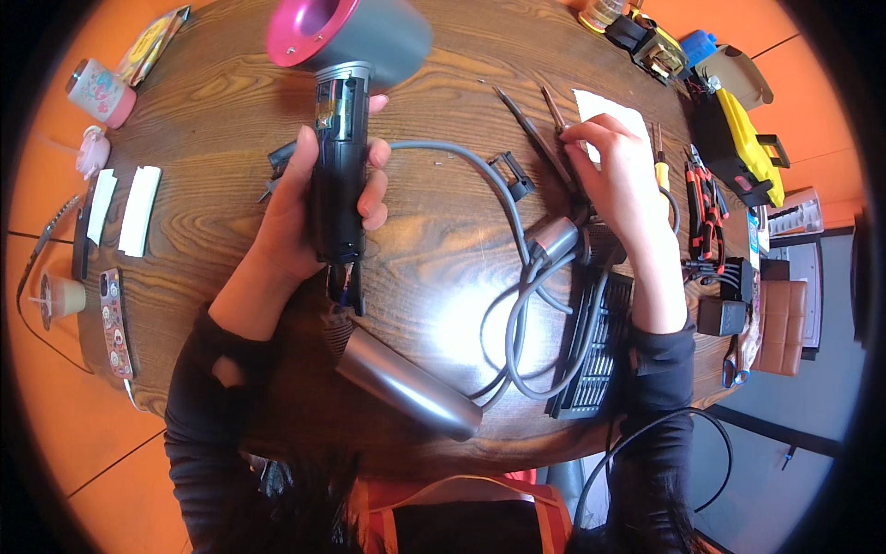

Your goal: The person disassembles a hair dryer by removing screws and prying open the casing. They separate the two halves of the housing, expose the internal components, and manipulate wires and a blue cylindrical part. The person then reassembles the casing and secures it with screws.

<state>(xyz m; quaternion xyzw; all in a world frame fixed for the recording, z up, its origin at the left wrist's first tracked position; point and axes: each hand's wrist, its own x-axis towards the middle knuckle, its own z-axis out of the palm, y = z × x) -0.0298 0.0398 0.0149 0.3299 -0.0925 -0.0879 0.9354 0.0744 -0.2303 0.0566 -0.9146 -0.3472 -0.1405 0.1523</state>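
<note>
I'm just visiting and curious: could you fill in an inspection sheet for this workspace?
Surface: wooden table with dark grain; a bright glare patch near the middle.
Work items: pink-ringed hair dryer, its black inner handle exposed; grey sleeve lying below it.
Clutter: white strips and phone at left; pliers and bit case at right.
Hands: left hand grips the dryer by its handle; right hand pinches a slender tool.
Cables: grey cable looped across the table; black cable curving beyond the near right edge.
Surroundings: orange floor at left; yellow-and-black toolbox at far right.
</note>
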